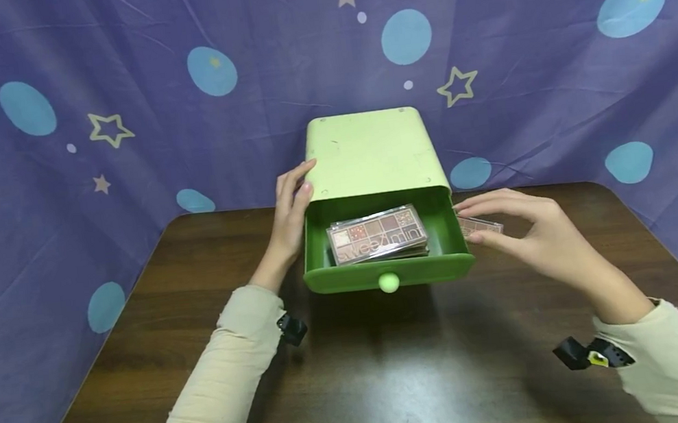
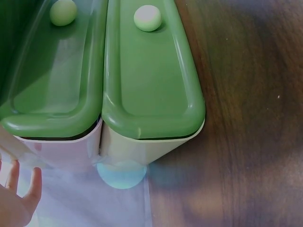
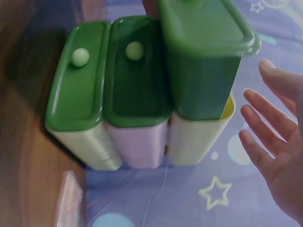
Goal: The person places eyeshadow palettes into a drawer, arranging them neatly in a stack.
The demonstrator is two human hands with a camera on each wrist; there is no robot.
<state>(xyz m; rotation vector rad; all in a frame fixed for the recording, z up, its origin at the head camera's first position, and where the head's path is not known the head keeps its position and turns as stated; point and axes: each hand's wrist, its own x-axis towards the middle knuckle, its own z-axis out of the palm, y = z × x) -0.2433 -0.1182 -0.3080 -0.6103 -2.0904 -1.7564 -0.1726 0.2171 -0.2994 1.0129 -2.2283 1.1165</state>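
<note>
Left hand (image 1: pixel 289 213) flat against drawer unit (image 1: pixel 370 149), steadying it; right hand (image 1: pixel 527 229) relaxed-open over palette (image 1: pixel 482 226) on counter (image 1: pixel 368 374), nothing held.

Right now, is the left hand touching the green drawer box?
Touching. The head view shows the left hand laid flat against the side of the green drawer box, fingers reaching its top edge.

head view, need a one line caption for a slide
Left hand steadies a green drawer box with an eyeshadow palette in its open drawer; right hand reaches a second palette beside it.

Dark wooden table (image 1: pixel 393 371) under green drawer unit (image 1: pixel 371 160)
</note>
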